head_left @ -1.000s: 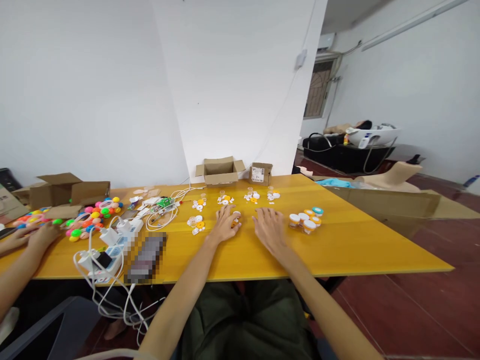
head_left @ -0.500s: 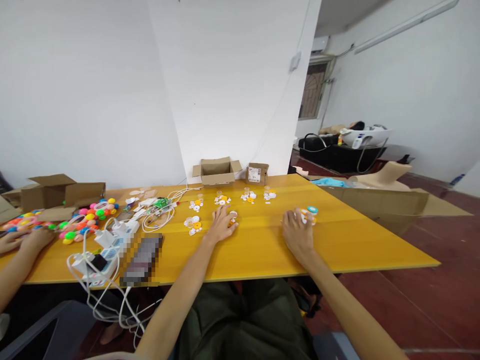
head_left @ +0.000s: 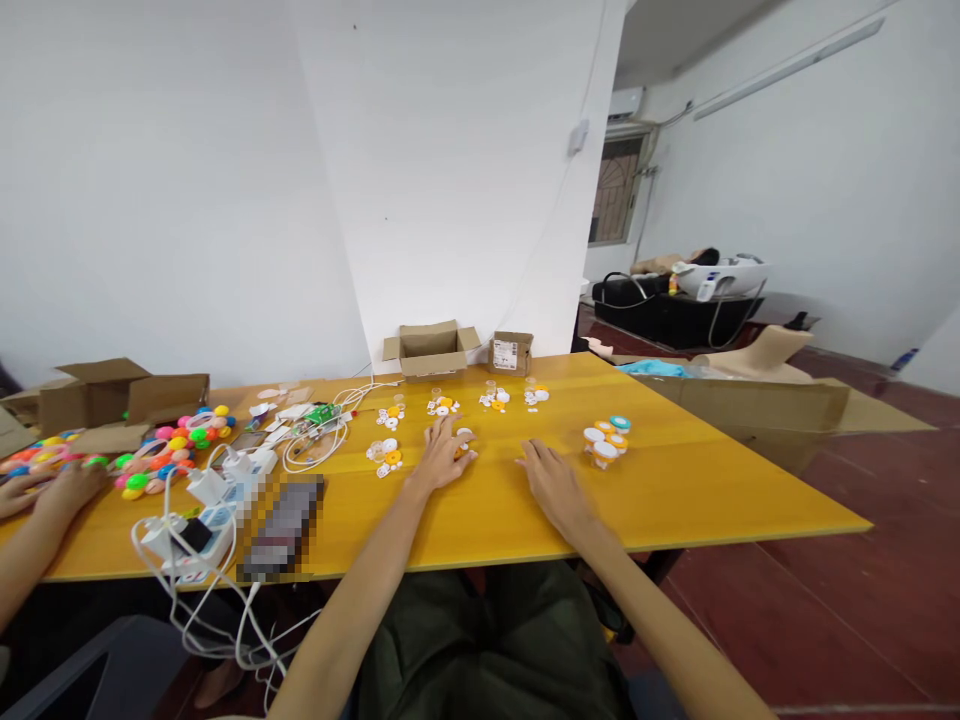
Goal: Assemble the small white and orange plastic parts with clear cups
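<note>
My left hand (head_left: 441,458) rests low over the table with its fingers spread. Beside and partly under those fingers lie small white and orange plastic parts (head_left: 464,437), half hidden by the hand. To the right, my right hand (head_left: 553,482) is in the air or just touching the wood, fingers stretched out, and nothing shows in it. Right of it stands a group of several round orange pieces with white tops (head_left: 604,452), one with a teal top (head_left: 619,424). Small heaps of white, orange and clear parts (head_left: 387,456) lie left of and behind my hands.
An open cardboard box (head_left: 433,362) and a smaller box (head_left: 511,354) stand at the back. On the left are a power strip (head_left: 217,520) with white cables, a blurred-out dark device (head_left: 283,525), colourful balls (head_left: 171,450) and another person's hand (head_left: 79,487).
My right hand has moved left, away from the round orange pieces, which are now uncovered. My left hand stays by the small parts. The view has shifted slightly.
</note>
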`<state>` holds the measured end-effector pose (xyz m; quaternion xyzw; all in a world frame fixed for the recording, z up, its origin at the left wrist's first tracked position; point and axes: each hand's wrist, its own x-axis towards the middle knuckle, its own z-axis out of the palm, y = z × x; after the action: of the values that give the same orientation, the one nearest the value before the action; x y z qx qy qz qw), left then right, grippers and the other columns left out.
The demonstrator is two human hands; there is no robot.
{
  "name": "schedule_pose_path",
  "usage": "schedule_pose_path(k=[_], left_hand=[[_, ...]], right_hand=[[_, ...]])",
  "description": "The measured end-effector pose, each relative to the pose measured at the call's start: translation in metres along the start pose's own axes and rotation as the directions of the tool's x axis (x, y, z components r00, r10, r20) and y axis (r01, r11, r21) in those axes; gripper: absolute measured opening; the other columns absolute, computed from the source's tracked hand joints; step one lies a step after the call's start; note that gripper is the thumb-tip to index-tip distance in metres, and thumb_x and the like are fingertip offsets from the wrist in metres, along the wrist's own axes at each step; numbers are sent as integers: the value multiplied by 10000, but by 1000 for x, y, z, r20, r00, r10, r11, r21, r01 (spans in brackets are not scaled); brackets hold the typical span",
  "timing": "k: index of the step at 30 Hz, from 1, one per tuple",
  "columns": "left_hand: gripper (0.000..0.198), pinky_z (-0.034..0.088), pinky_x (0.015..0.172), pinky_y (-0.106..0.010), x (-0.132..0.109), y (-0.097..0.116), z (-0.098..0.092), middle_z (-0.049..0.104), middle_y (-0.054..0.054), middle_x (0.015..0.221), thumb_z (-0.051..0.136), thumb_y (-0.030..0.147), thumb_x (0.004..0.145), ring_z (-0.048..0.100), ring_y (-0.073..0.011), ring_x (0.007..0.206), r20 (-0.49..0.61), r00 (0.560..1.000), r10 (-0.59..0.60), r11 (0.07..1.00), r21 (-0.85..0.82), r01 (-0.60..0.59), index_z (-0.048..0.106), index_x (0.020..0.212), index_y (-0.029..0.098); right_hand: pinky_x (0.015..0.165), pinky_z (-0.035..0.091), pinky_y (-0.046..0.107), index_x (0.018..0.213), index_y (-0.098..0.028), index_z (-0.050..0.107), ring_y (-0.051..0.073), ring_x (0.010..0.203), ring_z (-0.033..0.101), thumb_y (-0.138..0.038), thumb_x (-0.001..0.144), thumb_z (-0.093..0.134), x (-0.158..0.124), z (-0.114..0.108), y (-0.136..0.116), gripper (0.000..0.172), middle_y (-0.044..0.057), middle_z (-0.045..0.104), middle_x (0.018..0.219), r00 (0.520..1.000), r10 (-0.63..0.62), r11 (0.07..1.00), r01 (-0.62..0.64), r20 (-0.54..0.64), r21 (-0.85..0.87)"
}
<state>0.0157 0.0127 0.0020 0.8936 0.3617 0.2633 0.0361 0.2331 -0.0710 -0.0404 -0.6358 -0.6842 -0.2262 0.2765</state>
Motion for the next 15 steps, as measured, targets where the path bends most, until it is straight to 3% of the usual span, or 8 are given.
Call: schedule_pose_path(k=[6, 15], left_hand=[[239, 327, 1114, -571, 0, -1, 1, 449, -67, 1511, 563, 330, 933, 331, -329, 1408, -12, 999, 34, 999, 3, -34, 738, 1093, 302], [262, 325, 1115, -583, 4, 3, 0, 506, -65, 1480, 532, 266, 943, 365, -325, 1403, 4, 1000, -2, 1000, 23, 1, 771, 1045, 304]], right_hand=[[856, 540, 395, 1274, -200, 593, 269, 1023, 655, -209, 983, 390, 1, 9, -23, 356, 159, 680, 1171, 1000, -29, 994, 28, 1, 103], [854, 559, 393, 1344, -203, 557, 265, 1038, 660, -175, 960, 400, 0, 6, -24, 416, 159, 666, 1201, 1000, -31, 988, 30, 5, 151]])
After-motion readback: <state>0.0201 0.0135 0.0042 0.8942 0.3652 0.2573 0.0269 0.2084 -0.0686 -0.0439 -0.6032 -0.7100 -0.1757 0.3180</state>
